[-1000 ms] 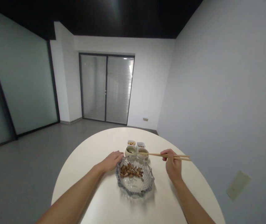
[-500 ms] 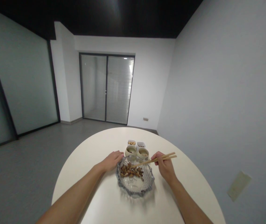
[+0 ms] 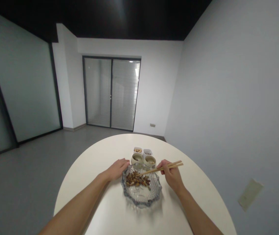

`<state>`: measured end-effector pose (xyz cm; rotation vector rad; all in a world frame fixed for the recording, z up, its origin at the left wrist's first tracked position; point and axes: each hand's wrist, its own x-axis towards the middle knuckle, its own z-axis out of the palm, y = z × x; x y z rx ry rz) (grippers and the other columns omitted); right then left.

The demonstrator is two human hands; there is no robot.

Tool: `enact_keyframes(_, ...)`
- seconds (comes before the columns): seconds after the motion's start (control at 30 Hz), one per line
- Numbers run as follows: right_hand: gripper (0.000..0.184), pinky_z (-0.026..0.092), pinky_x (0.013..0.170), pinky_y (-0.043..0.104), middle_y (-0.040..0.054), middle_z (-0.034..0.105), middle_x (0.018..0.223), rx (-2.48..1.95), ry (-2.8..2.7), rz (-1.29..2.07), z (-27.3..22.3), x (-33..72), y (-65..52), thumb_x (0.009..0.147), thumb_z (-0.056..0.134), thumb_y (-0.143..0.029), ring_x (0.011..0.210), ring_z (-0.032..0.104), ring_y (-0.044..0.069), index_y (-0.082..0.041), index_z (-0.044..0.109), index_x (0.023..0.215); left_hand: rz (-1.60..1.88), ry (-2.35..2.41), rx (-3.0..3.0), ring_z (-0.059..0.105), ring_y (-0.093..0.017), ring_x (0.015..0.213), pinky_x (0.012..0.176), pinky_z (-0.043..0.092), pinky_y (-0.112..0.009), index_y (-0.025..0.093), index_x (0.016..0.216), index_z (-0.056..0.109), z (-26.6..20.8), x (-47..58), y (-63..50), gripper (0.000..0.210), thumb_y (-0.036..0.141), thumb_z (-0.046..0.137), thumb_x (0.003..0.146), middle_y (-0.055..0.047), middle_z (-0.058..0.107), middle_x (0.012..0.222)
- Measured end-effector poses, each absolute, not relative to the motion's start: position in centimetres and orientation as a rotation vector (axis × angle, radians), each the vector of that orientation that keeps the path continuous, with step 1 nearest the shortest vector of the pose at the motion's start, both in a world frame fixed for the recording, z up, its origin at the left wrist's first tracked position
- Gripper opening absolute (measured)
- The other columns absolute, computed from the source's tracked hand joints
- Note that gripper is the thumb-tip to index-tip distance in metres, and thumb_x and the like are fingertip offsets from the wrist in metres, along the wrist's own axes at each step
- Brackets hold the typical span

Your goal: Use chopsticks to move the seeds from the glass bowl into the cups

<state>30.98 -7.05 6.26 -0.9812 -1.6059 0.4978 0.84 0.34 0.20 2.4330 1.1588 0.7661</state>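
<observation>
A clear glass bowl (image 3: 141, 199) with a scalloped rim sits on the table in front of me. Long brown seed-like pieces (image 3: 135, 180) are heaped in its left and rear part; their exact kind is hard to make out. My right hand (image 3: 170, 172), at the bowl's right, grips a pair of wooden chopsticks (image 3: 176, 164). Their tips reach down to the heap, and whether they pinch a piece cannot be seen. At the bowl's upper left edge, my left hand (image 3: 117, 168) lies with its fingers stretched out, fingertips by the rim.
Just behind the bowl stand two greenish cups, a left cup (image 3: 137, 159) and a right cup (image 3: 150, 160). Farther back are a small white dish with pale nut-like pieces (image 3: 137, 150) and another white dish (image 3: 147, 152) with dark bits. All stand on a round white table (image 3: 110, 147).
My right hand and the chopsticks have shifted slightly left, their tips staying at the brown pieces. My left hand and the bowl look nearly unchanged.
</observation>
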Motion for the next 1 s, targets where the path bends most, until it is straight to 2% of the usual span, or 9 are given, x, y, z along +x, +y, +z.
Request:
enact_keyframes(0.37, 0.073, 0.039, 0.044, 0.026, 0.0016, 0.055, 0.047, -0.991, -1.513, 0.392, 6.6, 31.6, -7.1, 0.095, 0.046, -0.081, 0.045, 0.051, 0.015, -0.02, 0.069, 0.063, 0.765, 1.144, 2.456, 0.062, -0.027, 0.115, 0.108, 0.044, -0.039, 0.022, 0.121, 0.073, -0.1, 0.8, 0.5, 0.065, 0.056, 0.018, 0.112, -0.01, 0.073, 0.125)
enact_keyframes(0.6, 0.072, 0.041, 0.044, 0.028, 0.0018, 0.057, 0.05, -1.012, -1.264, 0.144, 7.0, 32.3, -7.2, 0.096, 0.045, -0.081, 0.047, 0.052, 0.017, -0.02, 0.072, 0.068, 0.74, 1.142, 2.456, 0.061, -0.029, 0.117, 0.11, 0.044, -0.041, 0.021, 0.122, 0.072, 0.0, 0.7, 0.5, 0.065, 0.057, 0.018, 0.112, -0.01, 0.072, 0.127)
enact_keyframes(0.83, 0.071, 0.047, 0.051, 0.029, 0.0034, 0.063, 0.057, -1.057, -1.214, 0.039, 5.7, 33.5, -5.8, 0.097, 0.045, -0.078, 0.053, 0.06, 0.019, -0.018, 0.074, 0.074, 0.752, 1.149, 2.419, 0.061, -0.028, 0.119, 0.111, 0.043, -0.04, 0.022, 0.122, 0.073, 0.3, 0.9, 0.3, 0.065, 0.057, 0.019, 0.112, -0.009, 0.073, 0.128)
enact_keyframes(1.0, 0.069, 0.048, 0.054, 0.029, 0.0023, 0.062, 0.059, -1.082, -1.279, 0.007, 4.7, 33.9, -4.5, 0.099, 0.044, -0.075, 0.056, 0.06, 0.019, -0.018, 0.075, 0.076, 0.743, 1.159, 2.426, 0.06, -0.028, 0.121, 0.112, 0.042, -0.04, 0.022, 0.123, 0.073, 0.0, 0.9, 0.5, 0.065, 0.058, 0.02, 0.111, -0.009, 0.072, 0.131)
